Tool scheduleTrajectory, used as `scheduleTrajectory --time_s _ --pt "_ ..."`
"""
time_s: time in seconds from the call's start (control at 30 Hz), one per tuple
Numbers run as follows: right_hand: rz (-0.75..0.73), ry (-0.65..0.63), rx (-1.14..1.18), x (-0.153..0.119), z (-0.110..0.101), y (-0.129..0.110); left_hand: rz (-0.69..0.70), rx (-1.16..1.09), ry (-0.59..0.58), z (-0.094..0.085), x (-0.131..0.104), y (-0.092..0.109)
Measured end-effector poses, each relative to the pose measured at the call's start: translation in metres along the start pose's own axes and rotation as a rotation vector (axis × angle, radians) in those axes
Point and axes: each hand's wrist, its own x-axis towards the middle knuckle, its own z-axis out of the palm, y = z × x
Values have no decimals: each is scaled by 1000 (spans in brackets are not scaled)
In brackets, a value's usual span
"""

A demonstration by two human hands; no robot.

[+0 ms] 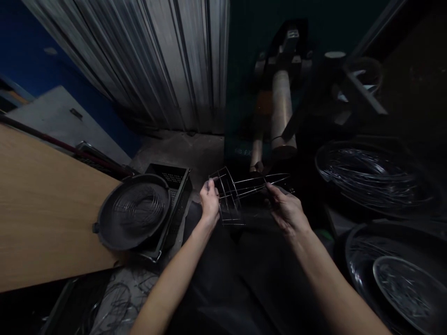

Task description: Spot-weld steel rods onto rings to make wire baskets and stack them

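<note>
A thin metal wire frame (228, 197), built like a small open rack with long wires running off to the right, is held up over my lap. My left hand (210, 201) is closed on its left side, thumb on top. My right hand (287, 207) pinches the long wires near their right end; the fingertips there are dark and partly hidden. Just beyond the wires stands a machine with a thick metal cylinder (282, 104) and a thinner rod (257, 151) beside it, both pointing down toward my hands.
On the left a black round basin (134, 237) holding wire rings rests on a dark plastic crate (179, 186). At right are a basin of wires (319, 163) and a tub (352, 237) holding a bowl of small metal pieces (405, 288). A wooden board (45, 200) stands far left.
</note>
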Motion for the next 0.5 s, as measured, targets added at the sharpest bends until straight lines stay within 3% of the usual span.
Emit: scheduleTrajectory --time_s 0.5 --pt "-40 21 34 -3 11 0 -68 -54 -9 7 0 21"
